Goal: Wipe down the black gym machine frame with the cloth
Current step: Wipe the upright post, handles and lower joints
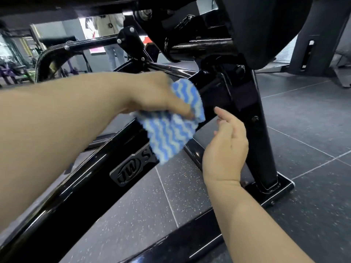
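My left hand (152, 95) grips the blue-and-white wavy-striped cloth (171, 133) against the sloping beam of the glossy black gym machine frame (85, 186); my right hand (226, 149) hovers just beside it, fingers relaxed, holding nothing.

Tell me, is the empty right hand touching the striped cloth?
Apart. The head view shows dark frame between the right hand and the cloth; only the left hand grips it.

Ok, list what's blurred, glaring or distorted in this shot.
Head view: the left hand and its forearm are smeared by motion, the striped cloth it grips less so; head view: white glare streaks run along the glossy slanted frame beam; head view: wide-angle distortion curves that beam toward the lower left, and the background gym is soft.
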A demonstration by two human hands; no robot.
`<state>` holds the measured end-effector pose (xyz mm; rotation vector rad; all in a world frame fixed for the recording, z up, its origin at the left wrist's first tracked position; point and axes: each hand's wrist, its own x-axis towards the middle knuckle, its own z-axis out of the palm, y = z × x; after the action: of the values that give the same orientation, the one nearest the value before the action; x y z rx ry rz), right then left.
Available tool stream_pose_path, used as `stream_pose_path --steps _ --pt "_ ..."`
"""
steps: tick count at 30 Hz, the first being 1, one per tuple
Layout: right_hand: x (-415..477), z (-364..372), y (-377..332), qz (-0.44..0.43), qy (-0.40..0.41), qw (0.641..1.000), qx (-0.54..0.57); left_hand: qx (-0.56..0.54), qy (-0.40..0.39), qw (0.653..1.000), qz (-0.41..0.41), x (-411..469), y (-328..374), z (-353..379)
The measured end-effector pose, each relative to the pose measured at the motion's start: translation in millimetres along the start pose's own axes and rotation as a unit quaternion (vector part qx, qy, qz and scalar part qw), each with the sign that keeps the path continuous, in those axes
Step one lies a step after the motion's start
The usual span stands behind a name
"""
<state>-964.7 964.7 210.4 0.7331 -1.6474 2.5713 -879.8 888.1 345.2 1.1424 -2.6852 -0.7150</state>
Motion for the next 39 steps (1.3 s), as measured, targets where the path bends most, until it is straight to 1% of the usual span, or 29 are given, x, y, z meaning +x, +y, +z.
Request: stream_pose_path --steps 1,2,4,6,8,9,11,12,15,16,18,20,23,26,28,30,32,34,36,39 --pt "3 3 -3 -0.017 0.007 1.000 0.000 -0.037 0.033 0.998 0.026 9 14 4" --pt "6 4 -6 -0.037 0.013 0.999 -0.005 -0.069 0.047 0.996 0.042 15 23 8" --pt "14 7 -9 -0.073 0.014 0.997 -0.018 -0.109 0.028 0.993 0.033 23 27 11" --pt "17 9 -9 -0.089 0.006 0.996 -0.025 -0.067 0.010 0.998 0.013 16 15 9" --pt "13 11 -10 -0.076 -0.004 0.997 -0.024 -0.001 0.002 1.000 0.002 1 -8 6" --pt "9 12 -9 -0.070 -0.010 0.997 -0.023 0.026 -0.016 0.999 -0.011 -9 -22 4" --pt "6 13 -9 -0.056 -0.025 0.998 -0.017 0.032 -0.046 0.998 -0.034 -30 -38 7" --pt "5 12 -9 -0.047 -0.031 0.998 -0.013 0.026 -0.032 0.999 -0.033 -34 -38 10" --pt "10 9 -12 -0.035 -0.034 0.999 -0.014 -0.038 0.074 0.996 -0.009 -13 -13 17" --pt "12 8 -12 -0.038 -0.029 0.999 -0.018 -0.041 0.104 0.994 0.007 -2 1 20" --pt "14 7 -9 -0.039 -0.019 0.998 -0.034 -0.023 0.139 0.989 0.039 18 26 24" --pt "14 5 -7 -0.041 -0.032 0.998 -0.042 0.003 0.157 0.986 0.053 28 30 26" --pt "11 6 -5 -0.044 -0.053 0.996 -0.049 0.058 0.177 0.980 0.065 13 1 28" --pt "2 8 -9 -0.043 -0.056 0.996 -0.057 0.084 0.174 0.980 0.039 -22 -42 36" --pt "-4 10 -15 -0.070 -0.080 0.992 -0.074 0.083 0.169 0.982 0.016 -32 -59 37" --pt "0 10 -26 -0.129 -0.110 0.978 -0.119 0.086 0.151 0.984 0.037 -27 -51 33" --pt "17 13 -38 -0.212 -0.131 0.953 -0.171 0.091 0.145 0.982 0.077 -9 -25 29" --pt "37 16 -47 -0.270 -0.154 0.925 -0.216 0.132 0.149 0.974 0.107 9 2 25" --pt "49 14 -49 -0.298 -0.193 0.896 -0.266 0.143 0.155 0.970 0.119 22 10 22" --pt "46 4 -43 -0.314 -0.277 0.848 -0.324 0.099 0.157 0.978 0.094 12 -11 21"
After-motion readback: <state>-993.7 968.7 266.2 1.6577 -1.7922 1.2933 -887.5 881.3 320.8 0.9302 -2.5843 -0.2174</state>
